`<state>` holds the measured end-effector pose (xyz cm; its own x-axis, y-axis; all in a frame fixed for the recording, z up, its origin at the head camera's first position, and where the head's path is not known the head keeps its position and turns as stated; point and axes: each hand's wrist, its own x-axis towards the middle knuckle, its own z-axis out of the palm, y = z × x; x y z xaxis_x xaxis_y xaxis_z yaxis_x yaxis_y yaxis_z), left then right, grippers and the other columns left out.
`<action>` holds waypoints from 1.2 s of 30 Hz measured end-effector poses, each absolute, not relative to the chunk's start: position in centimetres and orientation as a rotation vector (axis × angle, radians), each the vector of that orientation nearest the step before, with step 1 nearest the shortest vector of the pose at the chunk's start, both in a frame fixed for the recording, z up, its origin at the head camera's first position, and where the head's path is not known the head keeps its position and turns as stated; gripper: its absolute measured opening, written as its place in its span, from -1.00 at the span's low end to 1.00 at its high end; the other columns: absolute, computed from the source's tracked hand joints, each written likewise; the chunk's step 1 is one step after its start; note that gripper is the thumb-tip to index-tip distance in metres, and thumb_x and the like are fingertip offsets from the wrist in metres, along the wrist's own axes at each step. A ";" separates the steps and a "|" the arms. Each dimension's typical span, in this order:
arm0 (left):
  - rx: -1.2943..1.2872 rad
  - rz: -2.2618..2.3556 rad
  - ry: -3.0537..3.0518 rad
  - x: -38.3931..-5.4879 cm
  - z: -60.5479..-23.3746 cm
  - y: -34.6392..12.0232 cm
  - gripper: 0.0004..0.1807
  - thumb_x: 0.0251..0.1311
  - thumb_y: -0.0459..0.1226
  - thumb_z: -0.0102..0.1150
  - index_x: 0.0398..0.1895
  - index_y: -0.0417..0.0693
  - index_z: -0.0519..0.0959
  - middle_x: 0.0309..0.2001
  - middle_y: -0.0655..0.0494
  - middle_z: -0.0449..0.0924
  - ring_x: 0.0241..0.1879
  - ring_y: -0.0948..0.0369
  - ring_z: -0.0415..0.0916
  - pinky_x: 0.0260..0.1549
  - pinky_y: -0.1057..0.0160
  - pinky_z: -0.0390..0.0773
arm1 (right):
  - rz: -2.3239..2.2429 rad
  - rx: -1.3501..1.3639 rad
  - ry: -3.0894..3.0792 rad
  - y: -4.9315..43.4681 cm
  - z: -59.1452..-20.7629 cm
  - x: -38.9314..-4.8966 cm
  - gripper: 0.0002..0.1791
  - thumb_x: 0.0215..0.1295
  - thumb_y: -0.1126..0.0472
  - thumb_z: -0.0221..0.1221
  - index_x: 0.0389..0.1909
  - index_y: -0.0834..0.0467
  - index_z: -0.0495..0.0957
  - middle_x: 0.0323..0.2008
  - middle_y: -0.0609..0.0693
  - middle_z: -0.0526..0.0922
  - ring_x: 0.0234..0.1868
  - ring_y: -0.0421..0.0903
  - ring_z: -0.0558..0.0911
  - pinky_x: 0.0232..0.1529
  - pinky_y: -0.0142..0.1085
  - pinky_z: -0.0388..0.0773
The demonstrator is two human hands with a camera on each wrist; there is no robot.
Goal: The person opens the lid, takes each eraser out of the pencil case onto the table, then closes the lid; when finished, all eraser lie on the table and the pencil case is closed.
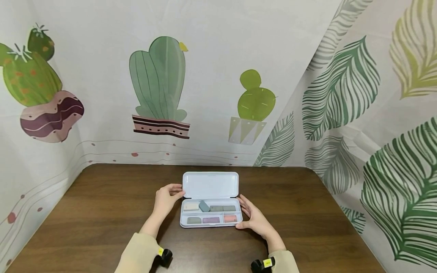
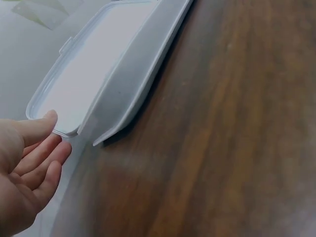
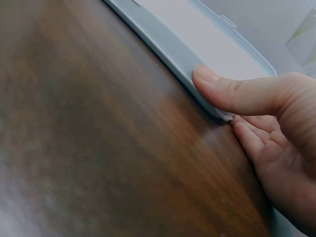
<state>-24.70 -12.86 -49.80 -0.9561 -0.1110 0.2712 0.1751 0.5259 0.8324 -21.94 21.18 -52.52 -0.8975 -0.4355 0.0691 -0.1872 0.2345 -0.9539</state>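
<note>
A white plastic pencil case (image 1: 210, 226) lies with its hinged lid (image 1: 210, 184) raised at the back. Its divided tray holds several eraser-like blocks: a white one (image 1: 190, 206), a tilted blue one (image 1: 204, 206) and grey ones (image 1: 216, 208) in the rear row. A grey-green block (image 1: 194, 220), a purple one (image 1: 211, 220) and a pink one (image 1: 230, 218) lie in front. My left hand (image 1: 165, 201) pinches the lid's left edge, thumb over its corner, fingers behind. The right hand (image 1: 254, 220) grips the case's right end, thumb at the front corner, fingers along the side.
The case rests on a dark brown wooden table (image 1: 102, 212), toward its far edge. A white cloth (image 1: 211, 22) printed with cacti and leaves hangs behind and at the sides. Black wrist cameras (image 1: 166, 258) sit at both cuffs.
</note>
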 end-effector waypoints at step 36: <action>-0.467 -1.162 -2.767 -22.1 -48.5 -10.6 -0.71 -0.01 -0.27 0.45 -0.19 -0.20 0.73 -0.20 -0.01 0.75 -0.13 0.04 0.68 -0.09 0.06 0.62 | -1.716 -0.593 2.293 21.2 -52.5 -21.9 0.20 -0.06 0.37 0.47 0.49 0.41 -0.15 0.46 0.40 0.09 0.49 0.28 0.08 0.22 -0.71 0.17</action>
